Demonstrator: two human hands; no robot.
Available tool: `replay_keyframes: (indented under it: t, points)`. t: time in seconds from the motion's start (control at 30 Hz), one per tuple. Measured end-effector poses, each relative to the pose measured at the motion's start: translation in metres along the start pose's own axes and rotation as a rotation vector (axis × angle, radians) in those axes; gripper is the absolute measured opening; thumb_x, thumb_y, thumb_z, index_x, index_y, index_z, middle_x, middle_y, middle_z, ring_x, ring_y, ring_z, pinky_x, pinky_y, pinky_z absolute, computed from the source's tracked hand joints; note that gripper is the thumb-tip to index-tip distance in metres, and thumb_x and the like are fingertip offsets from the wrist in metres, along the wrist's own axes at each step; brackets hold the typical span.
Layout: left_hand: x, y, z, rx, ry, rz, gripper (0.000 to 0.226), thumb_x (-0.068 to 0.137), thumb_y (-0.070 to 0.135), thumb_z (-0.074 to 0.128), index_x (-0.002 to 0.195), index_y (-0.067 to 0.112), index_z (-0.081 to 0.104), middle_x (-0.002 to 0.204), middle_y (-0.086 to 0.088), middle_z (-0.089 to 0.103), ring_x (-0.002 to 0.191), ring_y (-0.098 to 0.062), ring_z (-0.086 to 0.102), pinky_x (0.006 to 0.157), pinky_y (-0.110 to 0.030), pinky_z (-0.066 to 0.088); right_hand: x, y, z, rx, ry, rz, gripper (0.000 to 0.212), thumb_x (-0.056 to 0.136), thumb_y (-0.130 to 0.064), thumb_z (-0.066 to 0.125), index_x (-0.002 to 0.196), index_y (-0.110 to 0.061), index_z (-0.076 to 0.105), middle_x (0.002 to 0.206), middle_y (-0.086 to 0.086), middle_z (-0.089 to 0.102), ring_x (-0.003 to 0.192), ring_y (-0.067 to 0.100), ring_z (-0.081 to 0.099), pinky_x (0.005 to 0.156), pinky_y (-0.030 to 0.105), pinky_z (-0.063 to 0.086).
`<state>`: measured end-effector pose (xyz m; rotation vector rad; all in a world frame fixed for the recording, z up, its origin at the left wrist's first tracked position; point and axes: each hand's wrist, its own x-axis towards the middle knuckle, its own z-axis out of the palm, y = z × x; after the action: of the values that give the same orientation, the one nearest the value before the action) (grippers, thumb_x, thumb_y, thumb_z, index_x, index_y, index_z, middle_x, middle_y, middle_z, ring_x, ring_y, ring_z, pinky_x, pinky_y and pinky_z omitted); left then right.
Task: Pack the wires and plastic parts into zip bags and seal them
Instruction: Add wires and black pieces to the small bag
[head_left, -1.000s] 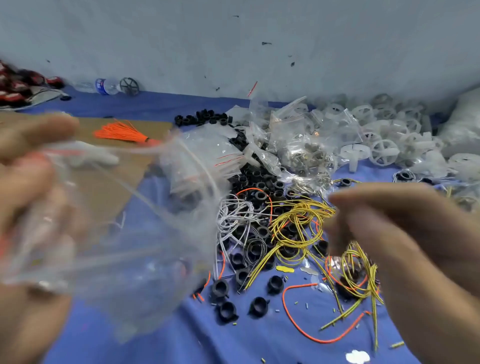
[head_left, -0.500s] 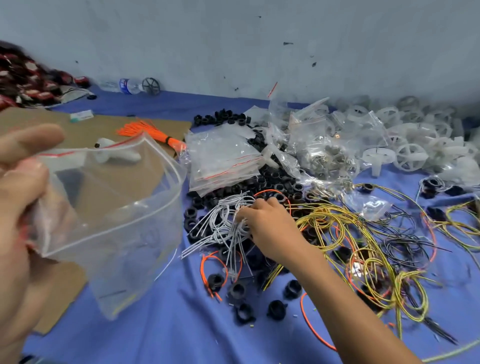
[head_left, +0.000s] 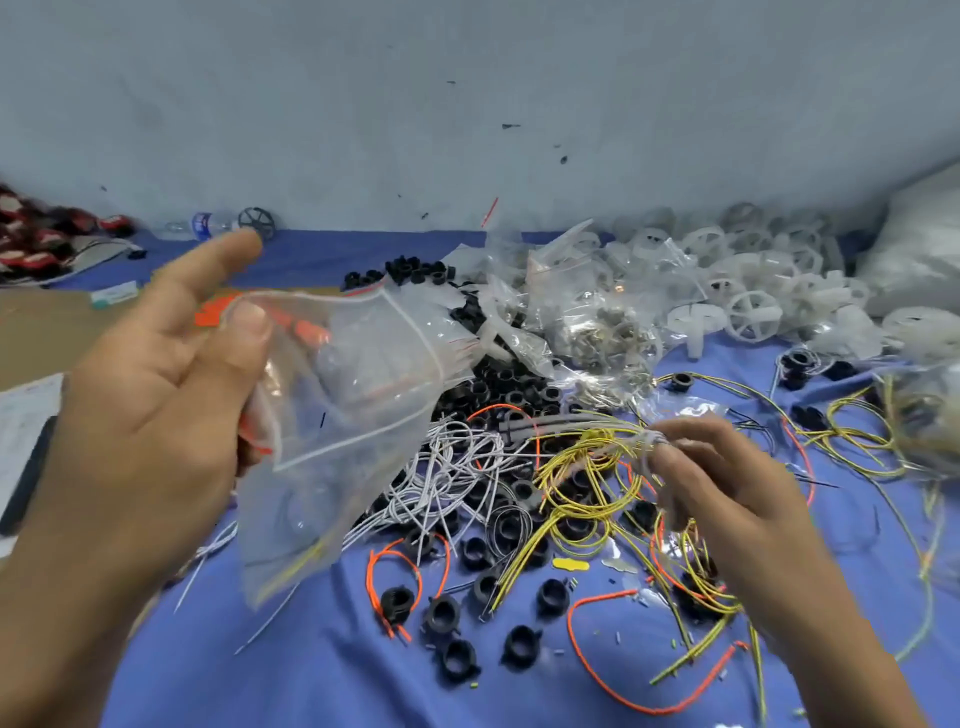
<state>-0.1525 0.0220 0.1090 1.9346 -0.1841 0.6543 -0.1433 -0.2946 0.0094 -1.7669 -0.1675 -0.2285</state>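
above the near left of the blue sheet (head_left: 311, 686), the zip bag (head_left: 358, 415) is pinched at its rim by the left grip (head_left: 156, 415), thumb curled on it, so the mouth gapes for filling. a tuft of pale wires (head_left: 641, 441) is pinched by the right grip (head_left: 727, 483). the bag looks clear and crumpled. black plastic parts (head_left: 498, 384) are heaped beyond.

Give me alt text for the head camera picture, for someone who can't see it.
A left hand holds an open clear zip bag while the right hand pinches pale wires over a blue cloth strewn with black plastic rings.
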Motion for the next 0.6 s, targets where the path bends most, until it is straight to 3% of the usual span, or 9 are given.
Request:
replay_keyframes:
  t: [0.07,0.13,0.23,0.3,0.4,0.5,0.6]
  points:
    - [0.007,0.008,0.009,0.023,-0.069,0.009,0.049,0.091,0.068,0.053,0.138,0.058,0.042,0.086,-0.013,0.071,0.069,-0.021,0.067,0.057,-0.023,0.054,-0.017,-0.007,-0.009,0.156,0.033,0.05,0.036,0.083,-0.051,0.067,0.105,-0.022,0.066,0.071,0.009,0.064,0.054,0.022,0.051,0.048,0.022,0.044]
    - [0.008,0.015,0.017,0.091,-0.191,0.041,0.055,0.089,0.069,0.052,0.14,0.066,0.029,0.083,-0.018,0.068,0.065,-0.026,0.066,0.058,-0.031,0.054,-0.029,-0.008,-0.012,0.321,0.047,0.084,0.053,0.073,-0.064,0.074,0.105,-0.022,0.066,0.061,0.01,0.057,0.047,0.021,0.047,0.046,0.023,0.039]
    - [-0.006,0.017,0.036,0.25,-0.294,0.084,0.067,0.089,0.064,0.048,0.149,0.059,0.017,0.061,-0.007,0.054,0.048,-0.012,0.049,0.052,-0.026,0.045,-0.042,-0.012,-0.012,0.401,0.032,0.067,0.045,0.067,-0.058,0.078,0.097,-0.025,0.07,0.048,0.016,0.046,0.034,0.016,0.043,0.043,0.018,0.038]
    - [-0.029,0.017,0.054,0.355,-0.307,0.139,0.062,0.091,0.057,0.047,0.15,0.05,0.028,0.055,0.004,0.049,0.045,-0.004,0.039,0.049,-0.018,0.035,-0.052,-0.019,-0.014,0.367,0.005,0.075,0.038,0.067,-0.053,0.076,0.095,-0.028,0.074,0.047,0.018,0.046,0.032,0.016,0.046,0.043,0.013,0.039]
    - [-0.07,0.019,0.082,0.374,-0.364,0.048,0.051,0.089,0.048,0.045,0.14,0.05,0.049,0.054,0.011,0.052,0.049,-0.009,0.045,0.047,-0.02,0.033,-0.07,-0.034,-0.013,0.255,-0.133,0.129,0.043,0.078,-0.059,0.07,0.109,-0.028,0.072,0.046,0.009,0.053,0.04,0.016,0.054,0.048,0.01,0.041]
    - [-0.104,0.019,0.105,0.512,-0.46,0.072,0.043,0.086,0.04,0.051,0.126,0.046,0.064,0.055,-0.001,0.059,0.046,-0.018,0.055,0.043,-0.03,0.041,-0.075,-0.031,-0.004,0.09,-0.169,0.178,0.02,0.085,-0.041,0.064,0.101,-0.04,0.075,0.058,0.007,0.063,0.047,0.018,0.062,0.047,0.024,0.051]
    - [-0.121,0.016,0.117,0.598,-0.574,0.159,0.044,0.082,0.034,0.046,0.117,0.029,0.074,0.043,0.001,0.053,0.03,-0.011,0.048,0.029,-0.021,0.037,-0.078,-0.028,0.006,0.127,-0.292,0.341,0.027,0.094,-0.018,0.059,0.098,-0.037,0.076,0.057,0.013,0.063,0.049,0.024,0.062,0.049,0.032,0.051]
